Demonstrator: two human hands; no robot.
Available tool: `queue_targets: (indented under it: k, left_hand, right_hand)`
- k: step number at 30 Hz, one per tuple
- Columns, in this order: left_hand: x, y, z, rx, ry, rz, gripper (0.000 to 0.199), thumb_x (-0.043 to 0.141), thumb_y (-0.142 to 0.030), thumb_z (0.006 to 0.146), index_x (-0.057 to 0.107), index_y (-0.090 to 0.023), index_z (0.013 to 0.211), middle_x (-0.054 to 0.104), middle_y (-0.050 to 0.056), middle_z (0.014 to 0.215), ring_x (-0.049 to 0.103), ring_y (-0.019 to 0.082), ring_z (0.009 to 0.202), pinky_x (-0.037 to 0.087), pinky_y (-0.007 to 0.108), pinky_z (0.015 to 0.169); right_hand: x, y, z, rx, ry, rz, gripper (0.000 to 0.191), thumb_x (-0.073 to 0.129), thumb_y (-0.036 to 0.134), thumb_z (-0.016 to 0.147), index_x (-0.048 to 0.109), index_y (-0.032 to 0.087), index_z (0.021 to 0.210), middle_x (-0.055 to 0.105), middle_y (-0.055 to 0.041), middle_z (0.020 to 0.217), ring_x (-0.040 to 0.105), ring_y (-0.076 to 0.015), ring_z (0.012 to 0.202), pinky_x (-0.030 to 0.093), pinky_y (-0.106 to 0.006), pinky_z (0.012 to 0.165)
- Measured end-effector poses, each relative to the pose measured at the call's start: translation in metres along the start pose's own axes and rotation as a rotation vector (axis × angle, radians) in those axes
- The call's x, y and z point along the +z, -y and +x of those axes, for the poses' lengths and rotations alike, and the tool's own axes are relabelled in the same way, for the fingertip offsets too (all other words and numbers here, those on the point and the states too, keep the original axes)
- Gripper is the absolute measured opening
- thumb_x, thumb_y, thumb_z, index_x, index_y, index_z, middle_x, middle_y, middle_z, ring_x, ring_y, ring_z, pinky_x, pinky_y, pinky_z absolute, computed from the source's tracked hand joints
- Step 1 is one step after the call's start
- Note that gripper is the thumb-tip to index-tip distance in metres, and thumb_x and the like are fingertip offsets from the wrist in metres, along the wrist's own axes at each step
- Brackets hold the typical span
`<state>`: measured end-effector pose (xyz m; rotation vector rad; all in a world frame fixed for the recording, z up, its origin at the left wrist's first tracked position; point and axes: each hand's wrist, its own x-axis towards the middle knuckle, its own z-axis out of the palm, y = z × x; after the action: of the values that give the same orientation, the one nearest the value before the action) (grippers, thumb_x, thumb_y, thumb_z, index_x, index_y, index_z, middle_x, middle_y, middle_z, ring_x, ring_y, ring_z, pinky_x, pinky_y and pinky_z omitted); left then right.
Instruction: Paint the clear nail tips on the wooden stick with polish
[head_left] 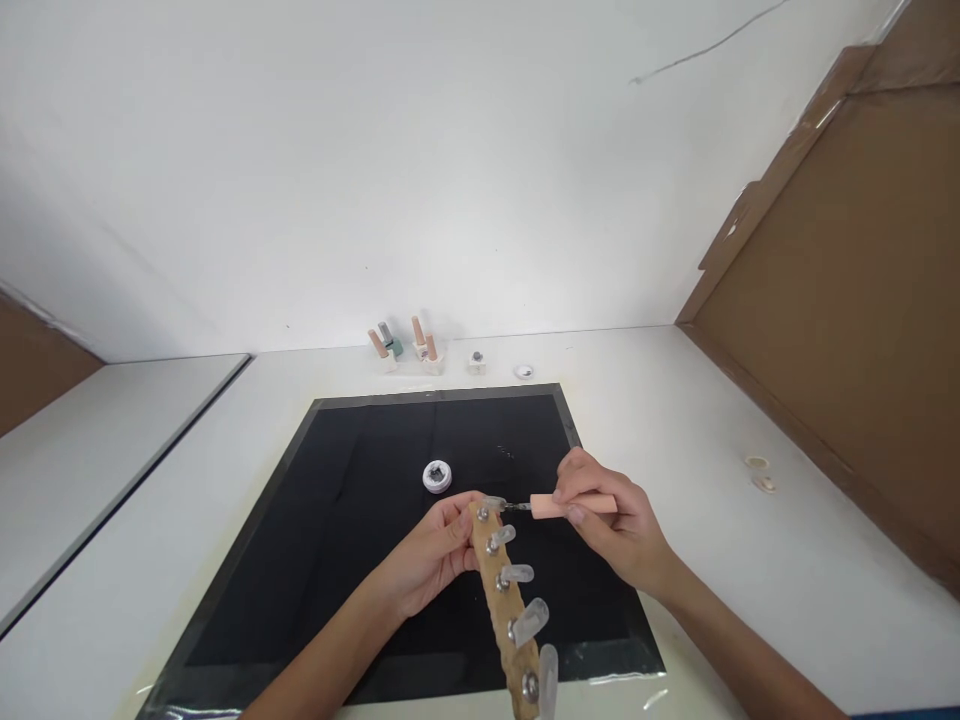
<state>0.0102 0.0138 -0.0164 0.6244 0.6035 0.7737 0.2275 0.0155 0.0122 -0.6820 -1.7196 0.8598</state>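
My left hand [442,550] is closed around the far end of a wooden nail tip stand [504,604], a strip with several clear nail tips fixed on metal studs along it. In my right hand [615,520] is a nail polish brush [574,505] with a peach-coloured handle, pinched between thumb and fingers. Its bristles point left and meet the farthest nail tip [493,502], or nearly so; I cannot tell whether they touch. A small round white pot [436,477] with something dark in it sits on the mat beyond my left hand.
Under my hands lies a black mat [337,520] with a clear border on the white table [720,480]. Several polish bottles [424,345], an uncapped bottle [476,363] and a small lid [523,371] stand along the back wall. Two small round pieces [759,463] lie at right, near a brown cardboard panel [840,300].
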Motion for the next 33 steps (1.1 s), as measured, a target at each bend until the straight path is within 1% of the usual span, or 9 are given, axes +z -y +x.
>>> queue_targets:
  k: [4,7,9,13,16,21,25,28,33]
  left_hand:
    - [0.0031,-0.0008,0.0004,-0.024,-0.008,0.005,0.032,0.076,-0.037,0.067,0.064,-0.011,0.08,0.065,0.002,0.068,0.061,0.01,0.063,0.048,0.019,0.06]
    - [0.0052,-0.0009,0.0016,-0.033,-0.005,0.011,0.032,0.078,-0.036,0.064,0.063,-0.012,0.078,0.065,0.001,0.067,0.061,0.01,0.063,0.048,0.018,0.059]
    - [0.0055,-0.0007,0.0022,-0.029,0.006,0.013,0.032,0.078,-0.037,0.064,0.063,-0.012,0.077,0.064,0.0,0.066,0.061,0.009,0.062,0.047,0.018,0.058]
    - [0.0045,-0.0004,0.0024,-0.025,0.025,0.03,0.033,0.077,-0.038,0.065,0.063,-0.012,0.078,0.065,0.002,0.069,0.061,0.009,0.062,0.048,0.018,0.059]
    - [0.0042,-0.0004,0.0021,-0.021,0.032,0.034,0.033,0.078,-0.038,0.064,0.062,-0.012,0.077,0.064,0.001,0.069,0.06,0.009,0.061,0.047,0.018,0.059]
    - [0.0048,-0.0001,0.0017,-0.033,0.006,0.033,0.034,0.079,-0.038,0.063,0.063,-0.012,0.078,0.065,0.001,0.068,0.061,0.009,0.061,0.047,0.018,0.058]
    - [0.0043,-0.0001,0.002,-0.035,0.013,0.046,0.035,0.079,-0.039,0.063,0.064,-0.012,0.078,0.065,0.002,0.069,0.06,0.01,0.061,0.046,0.019,0.058]
    - [0.0038,0.0001,0.0021,-0.038,0.011,0.057,0.035,0.079,-0.039,0.062,0.064,-0.012,0.078,0.064,0.002,0.069,0.059,0.01,0.061,0.046,0.02,0.058]
    - [0.0037,0.0011,0.0015,-0.037,0.017,0.067,0.034,0.078,-0.039,0.062,0.064,-0.012,0.078,0.061,-0.001,0.066,0.057,0.008,0.058,0.045,0.019,0.056]
  right_hand:
    - [0.0013,0.001,-0.0002,0.003,0.064,0.012,0.011,0.053,0.025,0.089,0.063,0.027,0.095,0.059,-0.003,0.076,0.05,-0.019,0.074,0.043,-0.033,0.064]
    - [0.0024,0.002,0.0004,0.011,0.096,0.005,0.012,0.055,0.023,0.088,0.062,0.027,0.096,0.059,-0.0029,0.077,0.05,-0.0188,0.074,0.043,-0.033,0.064]
    - [0.0026,0.0022,0.0007,0.014,0.093,-0.008,0.011,0.054,0.021,0.088,0.062,0.027,0.094,0.058,-0.0026,0.076,0.049,-0.0184,0.074,0.043,-0.033,0.064]
    - [0.0017,0.0014,0.0005,0.005,0.041,-0.016,0.011,0.051,0.022,0.089,0.061,0.026,0.088,0.056,-0.0024,0.07,0.047,-0.0186,0.07,0.042,-0.033,0.061]
    - [0.0008,0.0012,0.0,0.01,0.017,0.009,0.011,0.051,0.023,0.089,0.061,0.026,0.088,0.056,-0.0024,0.071,0.047,-0.0187,0.071,0.041,-0.033,0.061]
    - [0.0014,0.002,0.0,0.036,0.064,0.04,0.011,0.054,0.022,0.088,0.062,0.027,0.094,0.057,-0.0024,0.076,0.048,-0.0182,0.074,0.042,-0.032,0.064]
    - [0.0019,0.0029,-0.0002,0.091,0.047,0.038,0.009,0.052,0.025,0.089,0.061,0.025,0.09,0.055,-0.0026,0.076,0.049,-0.0169,0.07,0.042,-0.03,0.06]
    - [0.0015,0.0036,-0.0005,0.125,0.023,0.057,0.012,0.051,0.029,0.09,0.061,0.024,0.087,0.055,-0.0029,0.077,0.05,-0.0162,0.067,0.042,-0.029,0.058]
    - [0.0016,0.0036,-0.0004,0.139,0.065,0.089,0.013,0.052,0.033,0.09,0.062,0.024,0.092,0.056,-0.003,0.077,0.052,-0.0166,0.069,0.043,-0.03,0.06]
